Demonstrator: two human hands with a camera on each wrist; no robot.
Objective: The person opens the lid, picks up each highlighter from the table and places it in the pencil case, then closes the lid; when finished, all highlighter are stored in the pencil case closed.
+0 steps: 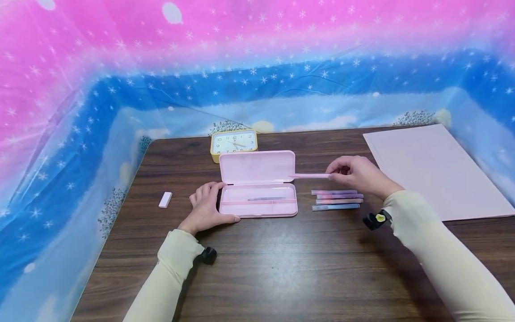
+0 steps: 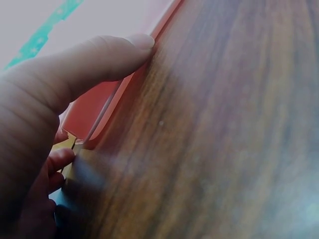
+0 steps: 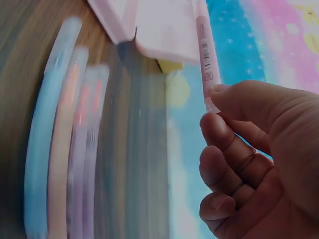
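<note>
A pink pencil case lies with its lid raised at the back. In the head view a thin slender stick shows inside it. My left hand grips the case's left end, thumb along the front edge and fingers round the back corner. Between thumb and fingertips my right hand pinches a pink marker by one end; its other end points left, overlapping the lid's right edge in the head view. Below that hand, several capped markers in blue, peach and purple lie side by side.
Behind the case sits a yellow clock. A white eraser is on the table to the left of my left hand. At the right lies a large pale pink board. Patterned cloth hangs round the wooden table.
</note>
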